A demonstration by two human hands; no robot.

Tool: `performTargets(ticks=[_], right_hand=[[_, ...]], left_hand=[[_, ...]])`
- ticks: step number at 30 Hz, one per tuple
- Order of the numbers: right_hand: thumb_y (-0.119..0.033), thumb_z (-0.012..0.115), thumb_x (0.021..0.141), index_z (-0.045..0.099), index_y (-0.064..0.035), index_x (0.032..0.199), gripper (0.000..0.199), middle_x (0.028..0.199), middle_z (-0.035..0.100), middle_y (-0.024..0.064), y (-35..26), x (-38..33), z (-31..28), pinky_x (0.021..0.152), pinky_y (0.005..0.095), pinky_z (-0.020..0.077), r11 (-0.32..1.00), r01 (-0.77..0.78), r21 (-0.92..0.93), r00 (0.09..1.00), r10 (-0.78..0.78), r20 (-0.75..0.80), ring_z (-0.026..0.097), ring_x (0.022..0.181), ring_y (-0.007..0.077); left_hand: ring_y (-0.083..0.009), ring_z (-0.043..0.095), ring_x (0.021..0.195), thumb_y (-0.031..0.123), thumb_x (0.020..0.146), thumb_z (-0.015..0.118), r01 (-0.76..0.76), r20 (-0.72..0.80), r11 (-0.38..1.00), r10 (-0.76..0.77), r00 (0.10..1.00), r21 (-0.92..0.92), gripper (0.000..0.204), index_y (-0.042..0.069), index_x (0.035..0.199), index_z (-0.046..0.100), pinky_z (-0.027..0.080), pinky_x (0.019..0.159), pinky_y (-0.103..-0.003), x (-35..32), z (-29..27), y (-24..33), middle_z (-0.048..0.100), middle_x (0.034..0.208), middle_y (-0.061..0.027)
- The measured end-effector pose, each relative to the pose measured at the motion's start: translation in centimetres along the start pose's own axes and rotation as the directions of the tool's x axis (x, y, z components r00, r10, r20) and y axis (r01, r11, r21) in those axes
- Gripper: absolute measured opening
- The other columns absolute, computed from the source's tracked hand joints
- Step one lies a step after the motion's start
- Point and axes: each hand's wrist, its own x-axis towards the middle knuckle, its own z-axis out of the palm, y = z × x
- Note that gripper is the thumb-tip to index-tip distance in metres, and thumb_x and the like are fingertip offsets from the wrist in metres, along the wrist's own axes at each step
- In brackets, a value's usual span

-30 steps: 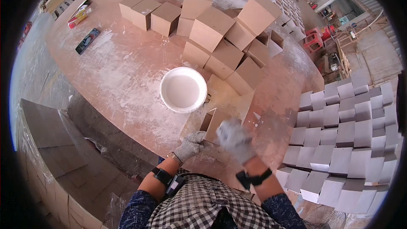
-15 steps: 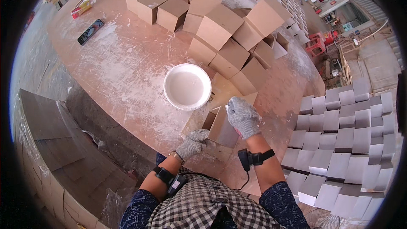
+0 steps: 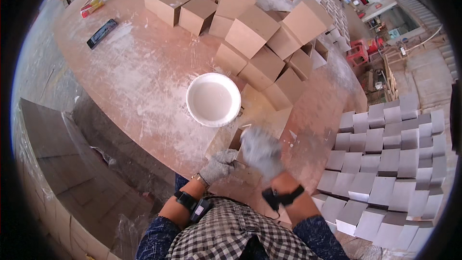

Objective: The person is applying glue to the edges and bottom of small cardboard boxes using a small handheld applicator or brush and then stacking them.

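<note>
A small open box (image 3: 236, 139) of brown cardboard stands at the near edge of the table, mostly covered by my right hand. My left hand (image 3: 219, 164), in a grey knit glove, grips its near left corner with curled fingers. My right hand (image 3: 262, 151), gloved the same way, is over the box's right side; motion smears its fingers, so what they hold cannot be made out. Just beyond the box sits a white round bowl (image 3: 213, 99) with pale, whitish contents. A tan board (image 3: 257, 103) lies beneath the box and beside the bowl.
Brown cardboard boxes (image 3: 262, 62) are piled at the far side of the table (image 3: 139, 82). A phone (image 3: 102, 33) lies far left. Pale boxes (image 3: 385, 163) are stacked in rows at the right, and plastic-wrapped cartons (image 3: 62, 163) stand at the left.
My right hand has moved left and nearer to me, from the box's far right edge to over the box. My left hand stays at the same corner.
</note>
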Motion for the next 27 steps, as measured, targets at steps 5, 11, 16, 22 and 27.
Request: performTargets(ticks=[5,11,16,22,27], right_hand=[[-0.024,0.056,0.085,0.055,-0.0096,0.084,0.014,0.073,0.056,0.0135,-1.3,-2.6,-0.6,0.056,0.0438,0.0475,0.950,0.175,0.257,0.979,-0.196,0.057,0.060,0.072,0.0305],[-0.024,0.055,0.085,0.056,-0.0094,0.082,0.015,0.072,0.055,0.0131,0.7,1.6,0.2,0.059,0.0425,0.0474,0.987,-0.089,-0.135,0.996,0.092,0.021,0.058,0.067,0.0306],[-0.026,0.053,0.088,0.056,-0.0093,0.083,0.018,0.072,0.054,0.0138,-2.4,-3.9,-1.2,0.057,0.0428,0.0471,0.985,0.135,0.104,0.985,-0.144,0.092,0.057,0.062,0.0312],[-0.024,0.054,0.086,0.056,-0.0088,0.085,0.016,0.078,0.058,0.0136,2.9,3.0,0.5,0.059,0.0430,0.0474,0.982,-0.176,0.069,0.981,0.169,0.101,0.060,0.072,0.0296],[-0.022,0.051,0.088,0.055,-0.0079,0.084,0.016,0.081,0.058,0.0128,-3.0,-4.0,-2.1,0.060,0.0434,0.0482,0.999,0.039,0.026,0.978,-0.043,0.203,0.060,0.071,0.0296]], left_hand=[[-0.0359,0.056,0.105,0.008,0.069,0.064,-0.002,-0.008,0.999,0.002,1.000,0.045,0.044,0.005,0.113,0.060,0.045,0.091,-0.042,-0.2,0.8,-1.1,0.061,0.110,-0.0173],[-0.0351,0.056,0.106,0.007,0.068,0.064,0.107,0.003,0.990,-0.107,0.994,-0.095,0.045,0.006,0.113,0.060,0.045,0.092,-0.041,-0.4,0.9,-0.7,0.061,0.111,-0.0159],[-0.0348,0.056,0.105,0.006,0.068,0.064,-0.068,-0.052,0.998,0.069,0.996,0.010,0.044,0.007,0.112,0.060,0.045,0.090,-0.040,-0.3,0.9,-1.2,0.061,0.109,-0.0162],[-0.0368,0.056,0.102,0.008,0.068,0.065,0.043,0.034,0.999,-0.043,0.998,-0.018,0.042,0.008,0.110,0.061,0.045,0.089,-0.042,1.0,-0.4,2.5,0.061,0.107,-0.0162],[-0.0364,0.055,0.104,0.010,0.072,0.065,-0.067,-0.014,0.987,0.066,0.998,-0.145,0.041,0.008,0.112,0.060,0.045,0.089,-0.042,0.1,0.5,-1.0,0.061,0.111,-0.0151]])
